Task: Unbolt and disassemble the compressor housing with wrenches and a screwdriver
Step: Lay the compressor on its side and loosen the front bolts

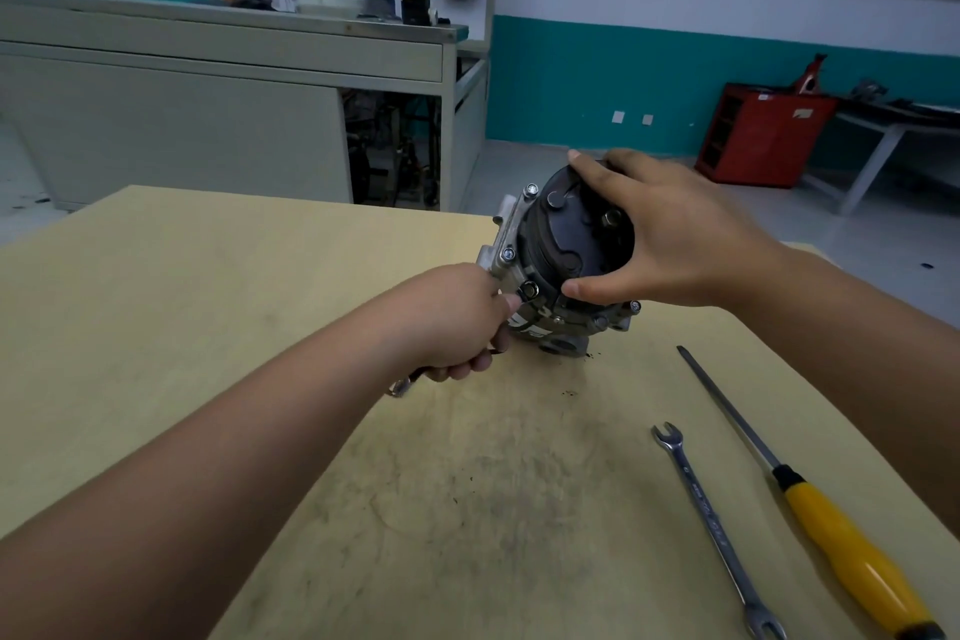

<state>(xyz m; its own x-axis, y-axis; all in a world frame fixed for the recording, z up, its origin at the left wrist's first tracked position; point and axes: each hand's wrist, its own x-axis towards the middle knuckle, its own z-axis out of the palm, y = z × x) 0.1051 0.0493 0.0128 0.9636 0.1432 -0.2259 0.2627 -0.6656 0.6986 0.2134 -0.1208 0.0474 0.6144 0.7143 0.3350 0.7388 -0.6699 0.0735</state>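
Sadly, compressor (563,270) label unreadable beside left hand (457,317).

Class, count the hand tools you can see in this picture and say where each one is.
3. One wrench is in the left hand, on a compressor bolt. A second wrench and a yellow-handled screwdriver lie on the table at right. Others may be out of frame.

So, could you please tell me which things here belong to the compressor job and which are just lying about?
In the job:
black-and-silver metal compressor, steadied by right hand
ring wrench on a bolt, in left hand
spare steel open-ended wrench
yellow-handled long screwdriver

Just lying about:
red metal cabinet
grey workbench
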